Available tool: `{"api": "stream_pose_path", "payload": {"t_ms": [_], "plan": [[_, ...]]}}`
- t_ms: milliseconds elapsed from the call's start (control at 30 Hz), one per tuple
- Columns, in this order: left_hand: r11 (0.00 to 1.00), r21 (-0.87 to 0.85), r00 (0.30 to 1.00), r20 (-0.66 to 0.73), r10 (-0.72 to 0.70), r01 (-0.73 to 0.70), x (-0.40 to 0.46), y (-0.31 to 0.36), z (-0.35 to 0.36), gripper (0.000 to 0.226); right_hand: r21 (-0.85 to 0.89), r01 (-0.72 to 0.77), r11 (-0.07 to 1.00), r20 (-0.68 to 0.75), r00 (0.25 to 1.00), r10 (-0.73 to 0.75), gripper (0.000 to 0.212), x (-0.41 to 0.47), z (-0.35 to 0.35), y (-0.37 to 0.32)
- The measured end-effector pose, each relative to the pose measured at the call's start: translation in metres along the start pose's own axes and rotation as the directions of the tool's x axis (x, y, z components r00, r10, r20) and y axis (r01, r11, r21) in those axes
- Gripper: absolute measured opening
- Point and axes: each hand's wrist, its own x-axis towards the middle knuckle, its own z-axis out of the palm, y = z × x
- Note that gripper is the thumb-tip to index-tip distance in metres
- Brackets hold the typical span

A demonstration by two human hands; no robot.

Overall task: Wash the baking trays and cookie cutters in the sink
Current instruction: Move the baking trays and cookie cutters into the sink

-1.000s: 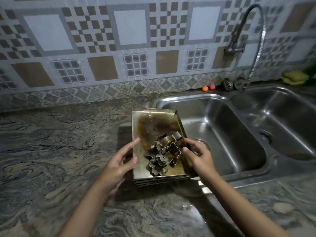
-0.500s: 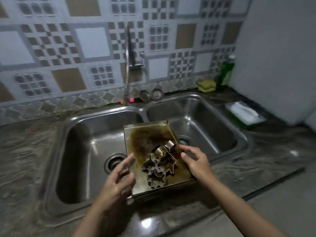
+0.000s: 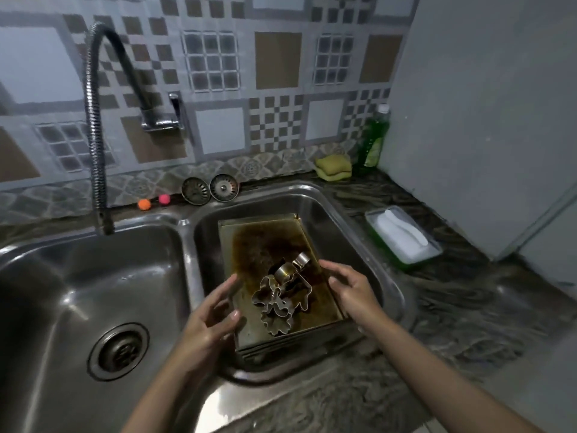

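cookie cutters (image 3: 282,295) on baking trays (image 3: 268,245), in right sink basin (image 3: 359,220)

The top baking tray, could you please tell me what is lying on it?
A heap of metal cookie cutters on the stained top baking tray. They hide the surface beneath, and the trays stacked under it show only as edges.
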Motion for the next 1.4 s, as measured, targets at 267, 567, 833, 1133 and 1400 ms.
{"api": "stream_pose_path", "payload": {"t_ms": [267, 567, 833, 1133, 1400], "plan": [[0.974, -0.194, 0.985, -0.106, -0.137, 0.115, 0.087, -0.034, 0.005, 0.058, 0.101, -0.266, 0.959, 0.071, 0.963, 0.259, 0.044, 0.090, -0.007, 0.029], [0.878, -0.383, 0.852, -0.318, -0.416, 0.286, 0.144, -0.069, 0.016, 0.067, 0.264, -0.450, 0.853, -0.011, 0.883, 0.469, 0.047, 0.152, 0.022, 0.083], [0.818, -0.417, 0.757, -0.356, -0.548, 0.396, 0.157, -0.099, 0.015, 0.074, 0.235, -0.489, 0.840, -0.066, 0.854, 0.516, 0.051, 0.170, 0.032, 0.113], [0.866, -0.344, 0.778, -0.401, -0.484, 0.362, 0.160, -0.085, 0.038, 0.061, 0.019, -0.459, 0.888, 0.021, 0.888, 0.459, 0.043, 0.183, 0.014, 0.101], [0.936, -0.116, 0.737, -0.587, -0.335, 0.333, 0.149, -0.084, 0.071, 0.037, -0.313, -0.143, 0.939, 0.369, 0.893, 0.259, 0.075, 0.186, 0.014, 0.087]]}}
